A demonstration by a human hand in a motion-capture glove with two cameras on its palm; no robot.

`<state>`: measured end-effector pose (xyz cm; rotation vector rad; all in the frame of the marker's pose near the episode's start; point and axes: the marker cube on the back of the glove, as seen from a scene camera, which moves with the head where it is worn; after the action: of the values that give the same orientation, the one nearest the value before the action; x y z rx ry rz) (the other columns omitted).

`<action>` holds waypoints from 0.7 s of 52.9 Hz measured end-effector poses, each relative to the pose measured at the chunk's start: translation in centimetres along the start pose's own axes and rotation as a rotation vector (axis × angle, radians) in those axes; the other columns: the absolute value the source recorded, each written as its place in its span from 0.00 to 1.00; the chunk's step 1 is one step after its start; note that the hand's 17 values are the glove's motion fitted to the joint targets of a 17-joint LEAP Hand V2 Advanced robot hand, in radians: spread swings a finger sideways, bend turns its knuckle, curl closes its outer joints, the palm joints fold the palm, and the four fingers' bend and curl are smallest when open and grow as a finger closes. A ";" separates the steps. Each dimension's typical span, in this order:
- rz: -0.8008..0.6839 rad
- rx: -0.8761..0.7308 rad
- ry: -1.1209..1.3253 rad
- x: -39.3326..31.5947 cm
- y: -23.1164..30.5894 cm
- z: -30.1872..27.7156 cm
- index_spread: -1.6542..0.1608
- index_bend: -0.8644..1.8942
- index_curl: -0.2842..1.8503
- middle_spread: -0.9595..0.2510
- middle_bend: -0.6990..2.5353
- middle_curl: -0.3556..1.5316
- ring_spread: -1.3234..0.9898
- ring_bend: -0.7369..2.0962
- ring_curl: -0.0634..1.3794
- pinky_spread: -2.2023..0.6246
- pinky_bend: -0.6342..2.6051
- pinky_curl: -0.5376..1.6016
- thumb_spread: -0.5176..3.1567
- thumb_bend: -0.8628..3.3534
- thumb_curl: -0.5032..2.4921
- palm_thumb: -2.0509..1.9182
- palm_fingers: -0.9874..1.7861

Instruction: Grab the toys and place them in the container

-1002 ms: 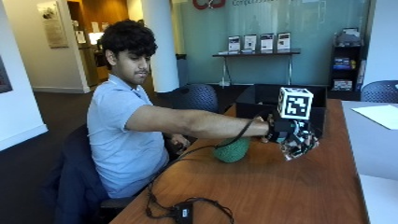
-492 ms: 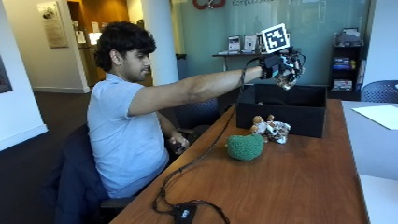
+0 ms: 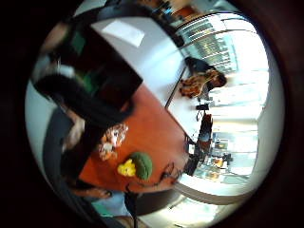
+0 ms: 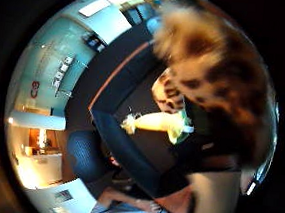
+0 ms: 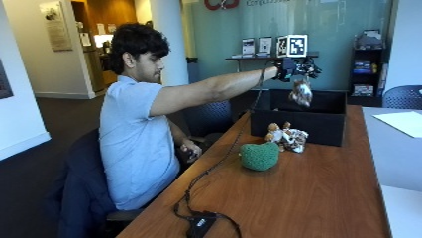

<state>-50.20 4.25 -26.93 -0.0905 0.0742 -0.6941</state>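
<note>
Gloved right hand (image 5: 294, 69) raised at arm's length, fingers pinching spotted tan-and-brown furry plush toy (image 5: 302, 92), which dangles above open black box container (image 5: 330, 126). Thumb-side palm view: same plush (image 4: 214, 57) close to palm, box interior below with pale cream-and-green toy (image 4: 158, 124) already lying inside.

Step in hand, judged: carry done, drop pending. Next move: let go over box opening.

In front of box, on brown wooden table (image 5: 316, 198): small multicoloured plush cluster (image 5: 287, 138) near box wall, green round knitted plush (image 5: 258, 156) further out. Both not yet picked.
</note>
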 end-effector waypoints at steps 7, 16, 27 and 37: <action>0.023 -0.025 0.001 1.6 0.5 0.8 0.74 0.36 0.22 0.76 0.27 0.45 0.53 0.42 0.24 0.75 0.56 0.44 0.56 0.37 0.24 0.49 0.25; 0.070 -0.104 -0.002 7.5 4.7 2.0 0.75 0.37 0.22 0.78 0.25 0.41 0.55 0.38 0.20 0.79 0.53 0.41 0.54 0.31 0.22 0.49 0.28; 0.203 -0.164 -0.072 14.0 13.2 5.5 0.75 0.35 0.22 0.79 0.26 0.38 0.56 0.36 0.20 0.80 0.52 0.41 0.53 0.26 0.21 0.50 0.29; 0.246 -0.172 -0.049 18.3 19.9 8.9 0.76 0.36 0.22 0.80 0.25 0.35 0.56 0.35 0.21 0.81 0.52 0.41 0.53 0.23 0.22 0.50 0.28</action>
<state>-22.68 8.23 -20.94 -0.2587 0.0957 -0.4384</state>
